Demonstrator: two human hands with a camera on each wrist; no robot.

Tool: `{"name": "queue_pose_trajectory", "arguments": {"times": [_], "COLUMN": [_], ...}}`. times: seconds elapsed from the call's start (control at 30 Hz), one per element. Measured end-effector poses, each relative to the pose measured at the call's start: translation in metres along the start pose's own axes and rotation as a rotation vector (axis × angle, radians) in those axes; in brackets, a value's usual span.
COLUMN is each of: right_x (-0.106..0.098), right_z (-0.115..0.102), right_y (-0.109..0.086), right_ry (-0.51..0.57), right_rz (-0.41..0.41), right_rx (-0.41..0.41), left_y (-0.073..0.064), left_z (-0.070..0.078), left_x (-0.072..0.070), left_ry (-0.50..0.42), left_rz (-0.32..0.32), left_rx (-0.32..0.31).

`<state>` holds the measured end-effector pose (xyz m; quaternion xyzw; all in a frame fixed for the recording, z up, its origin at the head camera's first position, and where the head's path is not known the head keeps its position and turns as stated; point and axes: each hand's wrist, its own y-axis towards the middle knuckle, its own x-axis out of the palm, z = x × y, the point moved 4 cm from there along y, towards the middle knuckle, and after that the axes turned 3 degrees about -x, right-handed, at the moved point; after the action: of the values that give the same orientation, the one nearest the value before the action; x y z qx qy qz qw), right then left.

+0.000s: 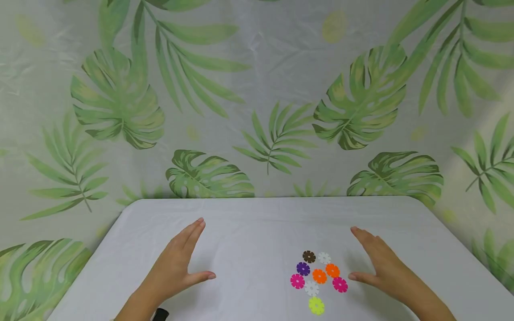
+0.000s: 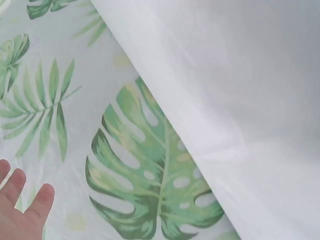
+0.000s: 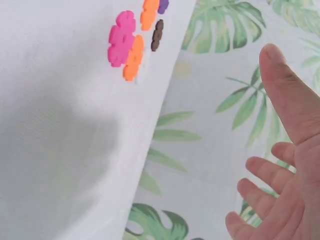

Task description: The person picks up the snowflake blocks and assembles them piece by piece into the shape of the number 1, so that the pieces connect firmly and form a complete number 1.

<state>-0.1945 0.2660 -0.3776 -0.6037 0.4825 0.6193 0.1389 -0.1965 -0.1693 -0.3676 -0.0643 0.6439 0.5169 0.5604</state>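
Observation:
Several notched plastic discs, shaped like snowflake building pieces, lie flat on the white table (image 1: 249, 249), right of centre. Among them are a brown disc (image 1: 308, 257), a purple disc (image 1: 303, 269), an orange disc (image 1: 319, 276), a pink disc (image 1: 340, 284), a white disc (image 1: 311, 288) and a yellow-green disc (image 1: 316, 306). My right hand (image 1: 383, 267) hovers just right of the group, thumb apart from the straight fingers, holding nothing. Over the left part of the table hangs my left hand (image 1: 172, 263), also spread and holding nothing, well away from the discs.
A leaf-patterned cloth (image 1: 281, 89) hangs behind the table and shows along both sides. Near the left wrist is a small black object (image 1: 161, 314), partly cut off by the frame's bottom edge. The table's far edge runs straight across with rounded corners.

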Motion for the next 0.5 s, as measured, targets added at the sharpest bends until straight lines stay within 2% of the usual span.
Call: {"name": "queue_pose_trajectory", "arguments": {"times": [0.23,0.4,0.5], "right_x": [0.016,0.026,0.031], "right_z": [0.003,0.006,0.007], "right_y": [-0.003,-0.005,-0.006], "right_ry": [0.078,0.09,0.112], "right_rz": [-0.053,-0.069,-0.07], "right_rx": [0.106,0.132,0.142], "left_y": [0.002,0.001,0.001], "left_z": [0.017,0.025,0.029], "left_x": [0.011,0.022,0.029], "left_ry": [-0.135,-0.221,-0.302], "left_rz": [0.026,-0.03,-0.075], "left_rx": [-0.037,-0.101,-0.151]}}
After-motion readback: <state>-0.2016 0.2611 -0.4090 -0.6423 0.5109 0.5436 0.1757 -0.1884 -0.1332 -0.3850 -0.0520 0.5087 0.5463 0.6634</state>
